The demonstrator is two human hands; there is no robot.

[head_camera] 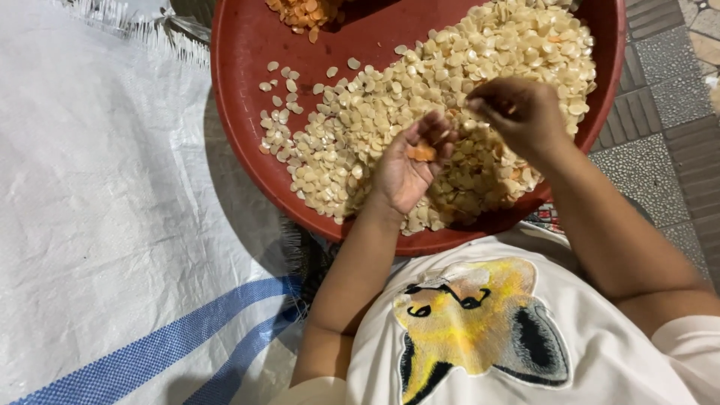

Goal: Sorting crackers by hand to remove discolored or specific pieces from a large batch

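White cotton shirt with a yellow and black fox-head print (480,330) fills the bottom of the view, nearest the camera, and both bare forearms reach forward from it over the lap.

Small orange husked seed pieces (421,153) lie in the cupped palm of the left hand (409,169), which faces upward with its fingers loosely curled, not closed, low over the heap. Just beside it, a little apart, the right hand (517,112) has thumb and fingertips pinched together on something small; it is probably a single seed, but the fingers hide it.

Below both hands lies the broad heap of pale, flat, cream-coloured seeds (420,112), spread across the round red plastic basin (240,97). A smaller pile of orange pieces (304,11) sits at the basin's far rim, well apart from the hands.

Risks as I judge them: the open left palm is shallow, so a tilt of the wrist would drop the orange bits back among the cream seeds and mix them again. The basin's near edge rests towards the lap, so a knock from a forearm could tip seeds out. Loose ones near the left rim could roll onto the white woven plastic sheet with a blue stripe (105,225) or the grey paving tiles (660,127).
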